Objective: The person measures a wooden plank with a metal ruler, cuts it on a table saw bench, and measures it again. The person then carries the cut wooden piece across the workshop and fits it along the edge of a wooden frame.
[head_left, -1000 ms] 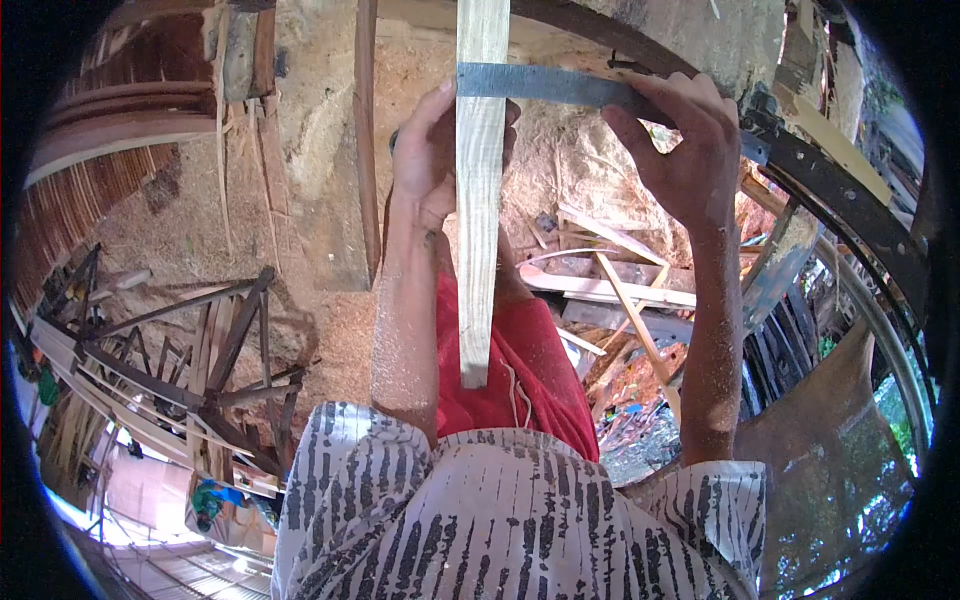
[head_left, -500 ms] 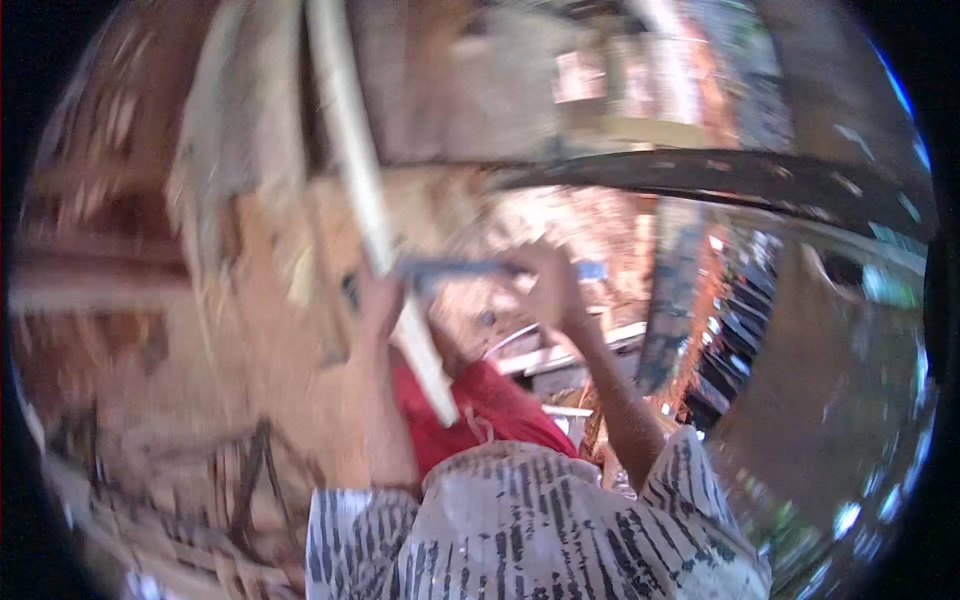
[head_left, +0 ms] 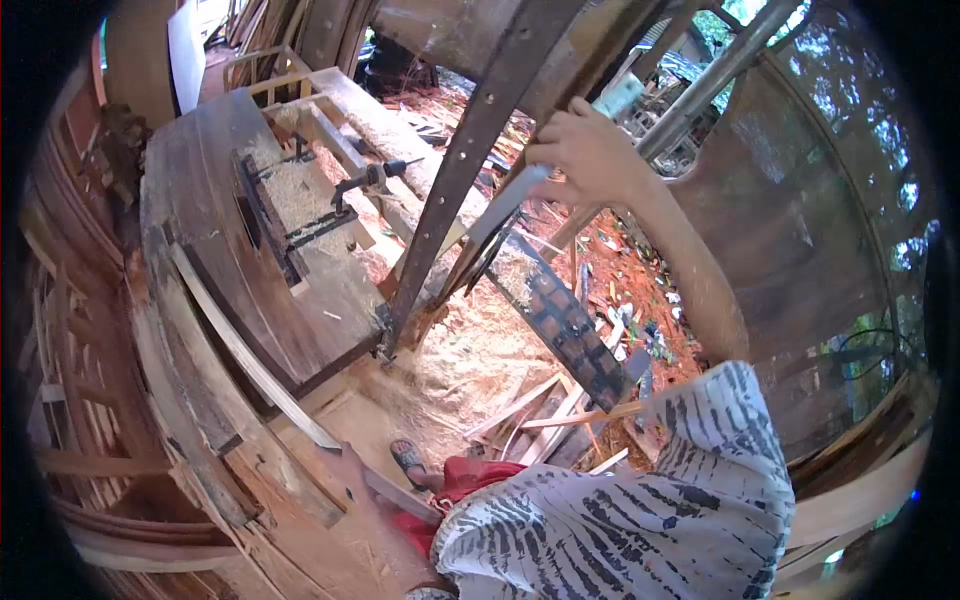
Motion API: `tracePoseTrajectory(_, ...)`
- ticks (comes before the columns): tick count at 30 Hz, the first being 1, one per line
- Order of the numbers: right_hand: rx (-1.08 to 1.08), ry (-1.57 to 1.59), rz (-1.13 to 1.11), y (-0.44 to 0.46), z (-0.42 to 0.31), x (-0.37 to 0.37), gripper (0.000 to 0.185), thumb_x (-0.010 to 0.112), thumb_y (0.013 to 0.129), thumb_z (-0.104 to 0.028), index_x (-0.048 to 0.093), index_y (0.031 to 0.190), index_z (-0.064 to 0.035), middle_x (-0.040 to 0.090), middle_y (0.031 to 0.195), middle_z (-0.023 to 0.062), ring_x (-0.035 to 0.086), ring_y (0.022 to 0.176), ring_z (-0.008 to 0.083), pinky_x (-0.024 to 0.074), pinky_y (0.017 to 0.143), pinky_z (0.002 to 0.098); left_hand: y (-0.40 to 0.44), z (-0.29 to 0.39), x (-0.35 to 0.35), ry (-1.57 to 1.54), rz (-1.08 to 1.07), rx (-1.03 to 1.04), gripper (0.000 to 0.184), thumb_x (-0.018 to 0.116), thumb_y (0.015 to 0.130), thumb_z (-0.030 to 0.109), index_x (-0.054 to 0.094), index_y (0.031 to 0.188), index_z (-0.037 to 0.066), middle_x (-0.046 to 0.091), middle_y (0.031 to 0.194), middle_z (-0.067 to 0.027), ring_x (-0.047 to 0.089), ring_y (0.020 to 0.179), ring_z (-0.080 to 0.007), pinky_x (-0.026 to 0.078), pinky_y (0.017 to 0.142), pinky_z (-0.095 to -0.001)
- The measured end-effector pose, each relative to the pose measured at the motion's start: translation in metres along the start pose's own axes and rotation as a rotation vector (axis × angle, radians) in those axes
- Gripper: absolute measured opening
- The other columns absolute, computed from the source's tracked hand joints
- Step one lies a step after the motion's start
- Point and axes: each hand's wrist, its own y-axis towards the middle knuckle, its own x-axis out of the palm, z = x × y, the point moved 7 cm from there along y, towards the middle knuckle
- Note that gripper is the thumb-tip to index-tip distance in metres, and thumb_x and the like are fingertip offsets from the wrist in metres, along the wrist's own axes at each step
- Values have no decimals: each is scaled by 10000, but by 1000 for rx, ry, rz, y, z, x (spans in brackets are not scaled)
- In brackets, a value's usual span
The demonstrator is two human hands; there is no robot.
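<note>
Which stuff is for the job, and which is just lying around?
Seems part of the job:
- the pale wooden strip in the left hand
- the grey strip in the right hand

Seems to be just lying about:
- the loose wood pieces on the ground
- the sawdust
- the litter on the reddish soil

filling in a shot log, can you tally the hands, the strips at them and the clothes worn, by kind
Hands: 2, left hand and right hand
Wood strips: 1, the pale wood strip in the left hand
Grey strips: 1, the grey strip at the right hand
Clothes: 2, striped shirt and red garment
Total: 6
</note>
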Motion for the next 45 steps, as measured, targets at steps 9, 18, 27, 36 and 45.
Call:
tracePoseTrajectory(9,102,-84,-262,28,74,-8,461,689,871,-560,743,961,-111,672,876,103,678,928,357,537,811,486,4,6,-4,52,50,89,757,750,772,58,443,1453,-64,620,1313,-295,594,1236,-462,467,1057,-477)
tracePoseTrajectory(18,70,-55,-197,31,111,4,465,717,845,-548,724,1027,-120,694,1081,100,638,1153,324,525,972,465,-7,-30,2,166,124,84,763,817,681,112,526,1366,-59,681,1149,-287,664,1064,-474,520,935,-513)
tracePoseTrajectory(27,-104,-21,-114,38,97,2,578,638,866,-687,754,1041,-149,738,873,156,712,872,392,579,730,503,-7,-44,4,154,78,49,749,840,722,219,549,1355,-56,687,1156,-264,660,1092,-446,510,949,-495)
tracePoseTrajectory(36,179,-307,-385,34,87,47,689,557,865,-734,734,811,-70,714,785,154,692,750,385,535,651,508,-48,34,-25,293,-5,1,568,752,845,209,525,1311,-23,699,1089,-256,690,1032,-406,534,868,-499)
tracePoseTrajectory(45,175,-584,177,31,22,-24,429,662,913,-507,718,1015,-94,723,955,128,682,934,347,535,843,458,-50,-2,-17,263,-27,-36,696,712,802,129,406,1419,28,665,1186,-291,652,1088,-493,524,924,-547)
